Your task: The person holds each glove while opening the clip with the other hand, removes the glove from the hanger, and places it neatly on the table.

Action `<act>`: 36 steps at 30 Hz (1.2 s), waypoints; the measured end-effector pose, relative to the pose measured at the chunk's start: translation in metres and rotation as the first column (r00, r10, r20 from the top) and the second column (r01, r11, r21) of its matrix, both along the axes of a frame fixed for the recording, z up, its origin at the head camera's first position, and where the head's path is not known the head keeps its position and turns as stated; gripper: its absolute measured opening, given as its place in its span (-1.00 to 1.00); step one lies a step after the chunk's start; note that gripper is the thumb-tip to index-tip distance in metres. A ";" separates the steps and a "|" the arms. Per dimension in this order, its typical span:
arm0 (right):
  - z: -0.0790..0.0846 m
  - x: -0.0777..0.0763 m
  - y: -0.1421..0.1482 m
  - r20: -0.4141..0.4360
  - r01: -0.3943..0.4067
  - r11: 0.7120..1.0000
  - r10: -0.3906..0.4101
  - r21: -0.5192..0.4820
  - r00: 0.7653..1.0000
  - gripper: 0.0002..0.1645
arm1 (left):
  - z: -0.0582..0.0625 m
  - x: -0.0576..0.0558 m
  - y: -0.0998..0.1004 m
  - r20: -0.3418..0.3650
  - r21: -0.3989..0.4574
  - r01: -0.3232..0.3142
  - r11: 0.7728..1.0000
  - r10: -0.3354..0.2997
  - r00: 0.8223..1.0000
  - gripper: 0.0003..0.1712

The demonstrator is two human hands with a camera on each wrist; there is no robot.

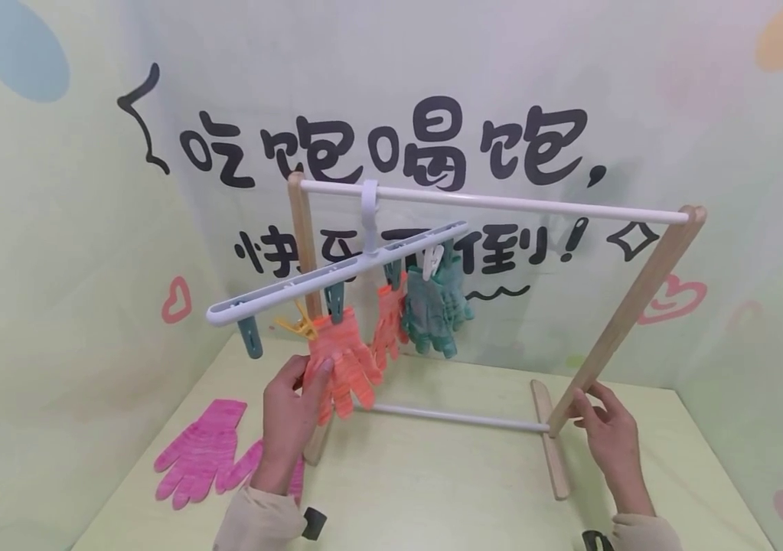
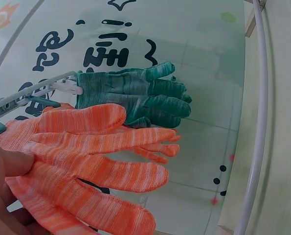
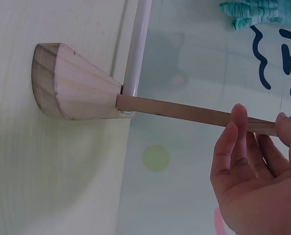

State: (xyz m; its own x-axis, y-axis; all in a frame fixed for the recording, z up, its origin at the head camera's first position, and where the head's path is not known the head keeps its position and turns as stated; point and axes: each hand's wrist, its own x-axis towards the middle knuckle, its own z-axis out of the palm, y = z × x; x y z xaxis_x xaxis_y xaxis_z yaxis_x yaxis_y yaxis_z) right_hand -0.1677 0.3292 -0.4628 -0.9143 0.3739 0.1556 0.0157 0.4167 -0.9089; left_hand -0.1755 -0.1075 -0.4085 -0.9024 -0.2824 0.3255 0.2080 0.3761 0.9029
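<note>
My left hand (image 1: 292, 417) pinches an orange glove (image 1: 343, 360) by its edge, thumb in front and fingers behind. A dark teal clothespin (image 1: 334, 303) holds that glove's cuff under a pale grey-blue hanger (image 1: 322, 277), with a yellow clothespin (image 1: 298, 321) beside it. Farther along the hanger dangle a second orange glove (image 1: 389, 317) and green gloves (image 2: 135, 95), with a white clothespin (image 1: 433, 262) at a green cuff. The hanger hooks over the white top rod (image 1: 501, 201) of a rack. My right hand (image 1: 608, 436) holds the rack's right wooden post (image 3: 184, 111) between thumb and fingers.
Pink gloves (image 1: 201, 451) lie on the table (image 1: 432, 490) at the left, partly behind my left arm. An unused teal clothespin (image 1: 249, 337) hangs at the hanger's near end. The rack has a low white bar (image 1: 446, 415) and wooden feet (image 3: 81, 88). A printed backdrop stands behind.
</note>
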 end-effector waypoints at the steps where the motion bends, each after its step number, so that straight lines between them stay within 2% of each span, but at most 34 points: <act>1: 0.000 0.001 -0.002 0.009 0.005 1.000 -0.005 0.009 1.000 -0.47 | 0.000 0.000 0.000 0.000 -0.003 -0.002 1.000 0.002 1.000 -0.70; 4: 0.003 0.005 -0.008 0.059 0.049 0.996 -0.054 0.081 0.997 -0.41 | -0.001 0.001 -0.001 0.002 -0.003 -0.003 1.000 0.003 1.000 -0.73; 8: 0.012 0.012 -0.020 0.139 0.114 0.972 -0.145 0.205 0.980 -0.33 | -0.001 0.001 -0.001 0.011 0.006 0.002 1.000 -0.002 1.000 -0.73; 10: 0.019 0.013 -0.027 0.167 0.100 0.963 -0.144 0.251 0.975 -0.40 | -0.001 0.002 -0.002 0.014 0.006 0.002 1.000 -0.002 1.000 -0.72; 12: 0.025 0.014 -0.036 0.197 0.040 0.956 -0.101 0.291 0.975 -0.47 | -0.002 0.002 -0.002 0.016 0.005 0.000 1.000 0.000 1.000 -0.71; 16: 0.040 0.010 -0.064 0.210 -0.145 0.937 0.079 0.318 0.974 -0.61 | -0.002 0.003 -0.003 0.007 0.010 -0.010 1.000 0.010 1.000 -0.72; 19: 0.050 0.005 -0.089 0.157 -0.236 0.929 0.197 0.285 0.968 -0.68 | -0.002 0.003 -0.003 -0.002 0.009 -0.010 1.000 0.010 1.000 -0.73; 25: 0.071 -0.011 -0.138 -0.025 -0.309 0.923 0.323 0.232 0.946 -0.78 | -0.001 0.003 0.001 0.005 0.002 -0.005 1.000 0.005 1.000 -0.71; 31: 0.095 -0.025 -0.178 -0.178 -0.402 0.901 0.427 0.160 0.886 -0.73 | -0.001 0.004 0.001 0.022 0.020 -0.003 1.000 0.002 1.000 -0.69; 36: 0.112 -0.032 -0.205 -0.254 -0.463 0.870 0.493 0.170 0.833 -0.66 | -0.002 0.005 0.000 0.000 0.022 0.008 1.000 -0.008 1.000 -0.71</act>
State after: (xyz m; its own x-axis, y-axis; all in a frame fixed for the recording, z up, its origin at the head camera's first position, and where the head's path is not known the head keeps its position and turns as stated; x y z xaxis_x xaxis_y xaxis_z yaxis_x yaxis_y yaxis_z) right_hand -0.1999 0.1243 -0.3506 -0.8869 -0.1288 0.4436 -0.4564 0.3923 -0.7986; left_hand -0.1709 -0.1075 -0.4109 -0.9046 -0.2828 0.3188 0.2104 0.3542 0.9112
